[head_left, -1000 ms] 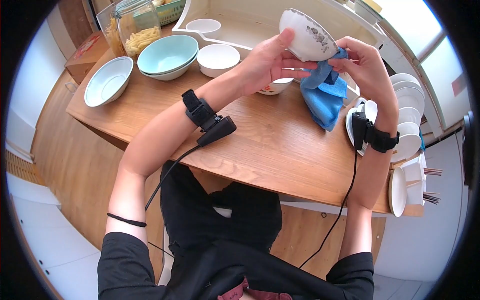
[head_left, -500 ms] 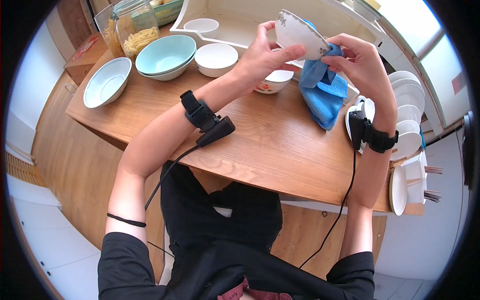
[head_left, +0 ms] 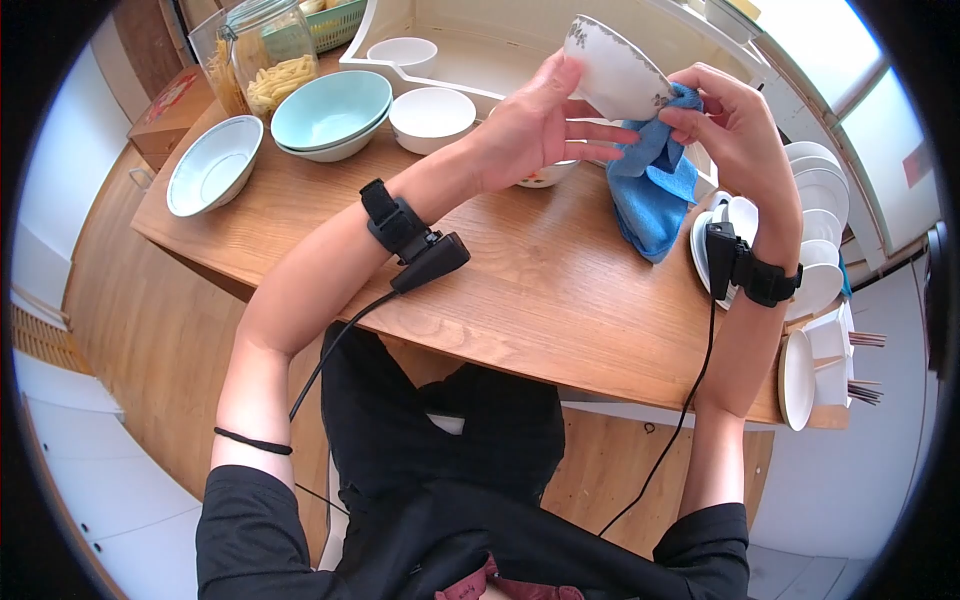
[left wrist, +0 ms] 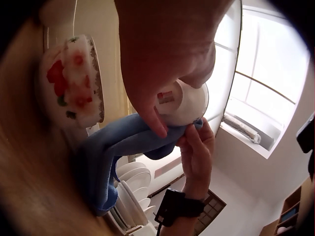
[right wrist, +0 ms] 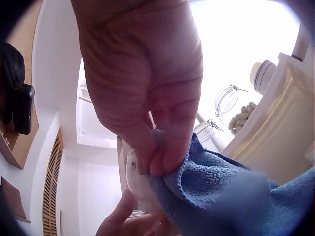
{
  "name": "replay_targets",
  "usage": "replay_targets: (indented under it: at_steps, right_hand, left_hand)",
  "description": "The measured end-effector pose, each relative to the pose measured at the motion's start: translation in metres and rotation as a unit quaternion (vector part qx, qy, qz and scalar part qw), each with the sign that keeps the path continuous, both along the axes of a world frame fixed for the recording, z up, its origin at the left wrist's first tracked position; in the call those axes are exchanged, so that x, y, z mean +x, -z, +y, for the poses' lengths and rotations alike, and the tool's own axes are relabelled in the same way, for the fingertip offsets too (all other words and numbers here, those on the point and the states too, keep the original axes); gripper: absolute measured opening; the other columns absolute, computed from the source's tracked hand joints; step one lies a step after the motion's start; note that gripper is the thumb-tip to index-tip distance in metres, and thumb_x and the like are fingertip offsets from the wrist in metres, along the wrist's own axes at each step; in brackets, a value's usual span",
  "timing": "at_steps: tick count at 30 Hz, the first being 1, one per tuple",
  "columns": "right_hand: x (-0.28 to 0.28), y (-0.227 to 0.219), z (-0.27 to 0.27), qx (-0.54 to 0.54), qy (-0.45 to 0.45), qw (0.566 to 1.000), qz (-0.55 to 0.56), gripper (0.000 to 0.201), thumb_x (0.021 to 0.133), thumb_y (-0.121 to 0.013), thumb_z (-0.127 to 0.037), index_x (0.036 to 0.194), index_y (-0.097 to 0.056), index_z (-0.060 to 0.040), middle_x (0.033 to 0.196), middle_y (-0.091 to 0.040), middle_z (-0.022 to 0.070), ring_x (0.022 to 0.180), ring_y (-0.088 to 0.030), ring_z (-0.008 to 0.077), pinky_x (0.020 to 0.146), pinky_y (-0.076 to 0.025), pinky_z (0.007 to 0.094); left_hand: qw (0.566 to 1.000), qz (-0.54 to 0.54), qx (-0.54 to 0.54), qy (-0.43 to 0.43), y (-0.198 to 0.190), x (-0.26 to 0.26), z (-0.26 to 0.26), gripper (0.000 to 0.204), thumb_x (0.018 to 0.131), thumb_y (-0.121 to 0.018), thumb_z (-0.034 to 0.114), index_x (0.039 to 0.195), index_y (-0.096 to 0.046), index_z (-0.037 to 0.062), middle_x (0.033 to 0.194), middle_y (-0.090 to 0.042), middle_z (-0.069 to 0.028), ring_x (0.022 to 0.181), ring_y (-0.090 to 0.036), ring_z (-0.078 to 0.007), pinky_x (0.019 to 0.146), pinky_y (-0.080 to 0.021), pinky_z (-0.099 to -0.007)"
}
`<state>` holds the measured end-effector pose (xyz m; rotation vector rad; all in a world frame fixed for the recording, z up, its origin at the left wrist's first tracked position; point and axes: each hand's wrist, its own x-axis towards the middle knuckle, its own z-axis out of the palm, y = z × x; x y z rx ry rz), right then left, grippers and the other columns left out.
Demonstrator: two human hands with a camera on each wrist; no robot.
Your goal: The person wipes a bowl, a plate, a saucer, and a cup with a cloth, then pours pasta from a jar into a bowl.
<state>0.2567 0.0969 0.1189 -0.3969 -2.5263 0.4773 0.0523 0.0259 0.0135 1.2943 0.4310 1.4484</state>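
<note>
A white bowl with a grey floral band is held tilted above the table. My left hand supports it, thumb at its left side near the rim and fingers stretched beneath. In the left wrist view the bowl's base carries a small red mark. My right hand pinches a blue cloth against the bowl's right edge; most of the cloth hangs down in folds. Behind the left fingers stands a bowl with red flowers, partly hidden in the head view.
Stacked pale green bowls, a white bowl and a tilted bowl stand at the left of the wooden table. A pasta jar is behind them. Plates stand in a row at the right.
The bowl has turned in my hands and shifted slightly right. My left thumb went down across its side, then back up near the rim. The right hand keeps pinching the cloth.
</note>
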Motion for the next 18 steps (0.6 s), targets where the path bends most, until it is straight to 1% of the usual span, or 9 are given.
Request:
replay_targets:
  at_steps: [4, 6, 7, 9, 10, 12, 13, 16, 18]
  right_hand:
    - [-0.001, 0.001, 0.001, -0.008, -0.013, 1.0, 0.0, 0.014, 0.086, -0.069, -0.005, 0.099, -0.065, -0.0005, 0.078, -0.064, 0.0011, 0.069, -0.061, 0.0063, 0.064, -0.052, 0.0215]
    - [-0.001, 0.001, 0.001, -0.054, -0.007, 0.998, -0.011, 0.015, 0.085, -0.069, -0.004, 0.099, -0.066, -0.0006, 0.079, -0.064, 0.0004, 0.07, -0.061, 0.0059, 0.065, -0.052, 0.0214]
    - [-0.001, 0.002, 0.002, -0.054, -0.007, 0.998, -0.011, 0.015, 0.085, -0.069, -0.004, 0.099, -0.066, -0.0006, 0.079, -0.064, 0.0004, 0.07, -0.061, 0.0059, 0.065, -0.052, 0.0214]
    - [-0.001, 0.003, 0.004, -0.056, -0.009, 0.998, -0.018, 0.015, 0.085, -0.068, -0.004, 0.1, -0.066, -0.0003, 0.08, -0.064, 0.0005, 0.071, -0.061, 0.0058, 0.065, -0.052, 0.0208]
    - [-0.001, 0.004, 0.004, -0.056, -0.009, 0.998, -0.018, 0.015, 0.085, -0.068, -0.004, 0.1, -0.066, -0.0003, 0.08, -0.064, 0.0005, 0.071, -0.061, 0.0058, 0.065, -0.052, 0.0208]
    - [-0.003, 0.005, 0.004, -0.048, -0.011, 0.999, -0.02, 0.016, 0.085, -0.068, -0.003, 0.101, -0.066, 0.0005, 0.08, -0.064, 0.0015, 0.072, -0.061, 0.0062, 0.066, -0.053, 0.021]
    - [-0.004, 0.006, 0.003, -0.048, -0.011, 0.999, -0.02, 0.016, 0.085, -0.068, -0.003, 0.101, -0.066, 0.0005, 0.08, -0.064, 0.0015, 0.072, -0.061, 0.0062, 0.066, -0.053, 0.021]
    - [-0.007, 0.006, -0.002, -0.037, -0.007, 0.999, -0.019, 0.017, 0.085, -0.068, -0.002, 0.101, -0.066, 0.0012, 0.08, -0.064, 0.0022, 0.072, -0.061, 0.0068, 0.066, -0.053, 0.0215]
    - [-0.01, 0.005, -0.006, -0.065, 0.019, 0.997, -0.038, 0.018, 0.084, -0.069, -0.003, 0.101, -0.066, 0.0019, 0.08, -0.064, 0.0027, 0.071, -0.061, 0.0073, 0.065, -0.054, 0.0217]
  left_hand:
    - [0.999, 0.032, 0.024, -0.036, 0.003, 0.001, -0.001, 0.075, 0.094, -0.042, 0.06, 0.145, -0.024, 0.0083, 0.135, -0.047, -0.021, 0.119, -0.056, -0.0325, 0.1, -0.049, -0.0429]
    - [0.997, 0.029, 0.03, -0.06, 0.004, -0.001, 0.001, 0.079, 0.091, -0.054, 0.055, 0.146, -0.02, 0.0088, 0.134, -0.048, -0.0201, 0.119, -0.056, -0.0324, 0.099, -0.051, -0.043]
    - [0.997, 0.029, 0.03, -0.06, 0.003, -0.001, 0.001, 0.079, 0.091, -0.054, 0.055, 0.146, -0.02, 0.0088, 0.134, -0.048, -0.0201, 0.119, -0.056, -0.0324, 0.099, -0.051, -0.043]
    - [0.994, 0.01, 0.028, -0.105, 0.002, -0.001, -0.001, 0.085, 0.088, -0.064, 0.047, 0.147, -0.016, 0.0099, 0.132, -0.049, -0.0192, 0.118, -0.057, -0.0309, 0.097, -0.053, -0.0421]
    - [0.994, 0.01, 0.028, -0.105, 0.001, -0.002, -0.002, 0.085, 0.088, -0.064, 0.047, 0.147, -0.016, 0.0099, 0.132, -0.049, -0.0192, 0.118, -0.057, -0.0309, 0.097, -0.053, -0.0421]
    - [0.987, 0.036, 0.029, -0.155, -0.001, -0.002, -0.003, 0.088, 0.086, -0.072, 0.038, 0.147, -0.016, 0.0098, 0.128, -0.052, -0.0185, 0.115, -0.058, -0.0277, 0.094, -0.054, -0.0408]
    - [0.987, 0.036, 0.029, -0.156, -0.001, -0.003, -0.002, 0.088, 0.086, -0.072, 0.038, 0.147, -0.016, 0.0098, 0.128, -0.052, -0.0185, 0.115, -0.058, -0.0277, 0.094, -0.054, -0.0408]
    - [0.976, 0.065, 0.031, -0.206, 0.001, -0.003, -0.001, 0.089, 0.085, -0.075, 0.027, 0.148, -0.015, 0.0104, 0.124, -0.055, -0.0173, 0.114, -0.058, -0.0246, 0.094, -0.054, -0.039]
    - [0.961, 0.105, 0.068, -0.245, 0.002, -0.003, 0.002, 0.094, 0.081, -0.078, 0.02, 0.149, -0.013, 0.0123, 0.121, -0.056, -0.016, 0.114, -0.058, -0.0234, 0.097, -0.052, -0.0379]
